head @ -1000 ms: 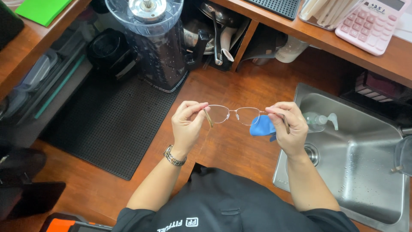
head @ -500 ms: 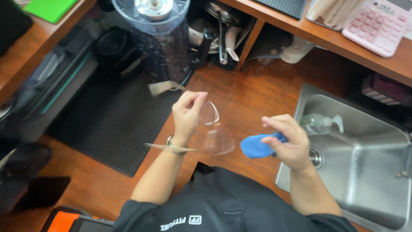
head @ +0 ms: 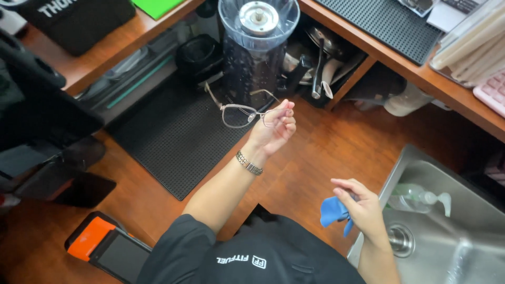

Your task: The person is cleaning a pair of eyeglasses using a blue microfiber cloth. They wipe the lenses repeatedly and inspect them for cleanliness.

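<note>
My left hand (head: 274,128) is raised over the wooden counter and pinches a pair of thin metal-framed glasses (head: 239,113) by one lens rim, arms unfolded toward the far side. A metal bracelet (head: 248,163) circles that wrist. My right hand (head: 359,206) hangs lower, near the sink's edge, gripping a small blue cleaning cloth (head: 333,211). The two hands are well apart.
A tall clear grinder hopper (head: 258,44) stands on a black rubber mat (head: 176,137) behind the glasses. A steel sink (head: 442,231) with a spray bottle (head: 421,197) lies at right. An orange-and-black handheld terminal (head: 108,247) sits near left. Shelves hold pans and a pink calculator (head: 492,92).
My left hand has lifted the glasses up and away toward the grinder. My right hand has let go of the frame and dropped toward the sink with the blue cloth.
</note>
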